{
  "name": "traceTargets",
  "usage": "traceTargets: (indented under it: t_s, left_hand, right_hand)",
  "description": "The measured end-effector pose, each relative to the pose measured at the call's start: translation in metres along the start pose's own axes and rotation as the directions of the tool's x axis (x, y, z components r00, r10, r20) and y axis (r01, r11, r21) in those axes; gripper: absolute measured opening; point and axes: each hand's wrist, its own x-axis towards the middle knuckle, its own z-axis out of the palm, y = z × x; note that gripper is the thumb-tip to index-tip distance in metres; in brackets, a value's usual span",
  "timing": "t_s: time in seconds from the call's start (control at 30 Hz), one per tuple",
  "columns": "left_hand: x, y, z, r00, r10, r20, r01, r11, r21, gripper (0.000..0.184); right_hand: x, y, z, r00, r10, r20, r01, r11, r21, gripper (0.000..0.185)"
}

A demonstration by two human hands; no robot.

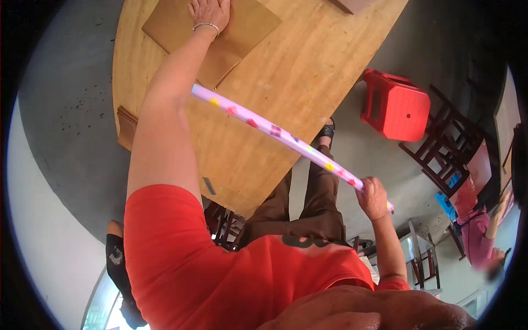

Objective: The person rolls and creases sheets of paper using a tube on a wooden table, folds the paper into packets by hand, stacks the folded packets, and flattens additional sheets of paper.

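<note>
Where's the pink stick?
In the head view, the pink stick slants across the middle, gripped near its lower right end by the right hand, its other end by the left arm.

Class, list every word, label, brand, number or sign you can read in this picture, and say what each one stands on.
No text can be read.
Pink patterned tube in the right hand: a small dark mark, too blurred to tell if it is lettering.
Red shirt: a dark print, only partly visible, unreadable.
</note>
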Motion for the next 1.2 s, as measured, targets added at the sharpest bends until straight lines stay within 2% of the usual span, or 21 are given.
traceTargets:
  t_s: [0.17, 0.23, 0.3, 0.33, 0.4, 0.43, 0.47, 0.57, 0.6, 0.63, 0.7, 0.77, 0.83, 1.0, 1.07, 1.2]
  left_hand:
    - [-0.002, 0.005, -0.003, 1.000, -0.011, -0.013, 0.011, 1.000, -0.026, 0.072]
    - [-0.004, 0.001, 0.006, 0.999, 0.007, -0.033, -0.008, 1.000, -0.007, 0.072]
    - [0.001, -0.007, 0.005, 0.997, 0.020, -0.081, -0.018, 1.000, 0.020, 0.072]
    - [-0.005, -0.011, 0.002, 0.991, 0.101, -0.093, -0.122, 0.958, -0.261, 0.073]
    - [-0.006, -0.014, 0.000, 0.976, 0.173, -0.130, -0.216, 0.833, -0.509, 0.073]
    - [-0.003, -0.007, 0.002, 0.990, 0.106, -0.098, -0.129, 0.953, -0.275, 0.073]
    - [-0.001, 0.000, 0.004, 0.996, 0.030, -0.081, -0.032, 0.999, -0.023, 0.073]
    - [-0.001, 0.000, 0.007, 0.996, 0.016, -0.086, -0.022, 0.998, -0.065, 0.075]
    - [-0.003, -0.005, 0.010, 0.996, 0.013, -0.086, -0.019, 0.998, -0.065, 0.075]
    - [-0.003, -0.009, 0.013, 0.984, 0.081, -0.157, -0.118, 0.962, -0.248, 0.075]
    - [-0.001, -0.013, 0.016, 0.962, 0.132, -0.239, -0.223, 0.883, -0.412, 0.075]
    - [0.000, 0.000, 0.009, 0.996, 0.015, -0.089, -0.020, 0.998, -0.058, 0.075]
    - [-0.002, 0.002, 0.004, 0.998, 0.010, -0.068, -0.014, 0.998, -0.054, 0.075]
    - [-0.001, 0.001, 0.006, 0.998, 0.005, -0.062, -0.009, 0.999, -0.050, 0.076]
    - [-0.001, 0.002, 0.003, 0.999, -0.008, -0.040, 0.008, 1.000, -0.008, 0.075]
    - [-0.002, 0.004, 0.000, 0.999, -0.011, -0.051, 0.009, 0.999, -0.040, 0.075]
  right_hand:
    - [0.058, -0.054, 0.017, 1.000, 0.013, 0.022, -0.014, 0.999, 0.053, 0.039]
    - [0.084, -0.075, 0.025, 0.995, 0.009, -0.100, 0.001, 0.995, 0.103, 0.039]
    - [0.109, -0.091, 0.040, 0.991, -0.009, -0.132, 0.023, 0.994, 0.109, 0.039]
    - [0.119, -0.099, 0.046, 0.990, -0.012, -0.139, 0.028, 0.993, 0.115, 0.040]
    - [0.141, -0.124, 0.048, 0.990, -0.012, -0.144, 0.032, 0.990, 0.138, 0.040]
    - [0.150, -0.133, 0.049, 0.989, 0.006, -0.147, 0.017, 0.988, 0.156, 0.041]
    - [0.155, -0.137, 0.053, 0.990, -0.005, -0.141, 0.026, 0.989, 0.148, 0.045]
    - [0.170, -0.154, 0.065, 0.996, 0.007, -0.087, 0.007, 0.988, 0.151, 0.050]
    - [0.174, -0.160, 0.070, 0.995, -0.004, -0.101, 0.018, 0.989, 0.145, 0.057]
    - [0.179, -0.166, 0.071, 0.995, -0.008, -0.103, 0.023, 0.989, 0.143, 0.057]
    - [0.190, -0.178, 0.074, 0.996, 0.043, -0.073, -0.030, 0.985, 0.170, 0.062]
    - [0.202, -0.181, 0.078, 0.998, 0.018, -0.068, -0.007, 0.986, 0.165, 0.066]
    - [0.208, -0.186, 0.083, 0.998, -0.002, -0.061, 0.012, 0.986, 0.166, 0.069]
    - [0.216, -0.189, 0.090, 0.997, 0.012, 0.077, -0.014, 1.000, 0.025, 0.082]
    - [0.214, -0.187, 0.091, 0.996, 0.002, 0.084, -0.002, 1.000, -0.007, 0.084]
    - [0.211, -0.186, 0.091, 0.992, -0.031, 0.122, 0.036, 0.999, -0.041, 0.088]
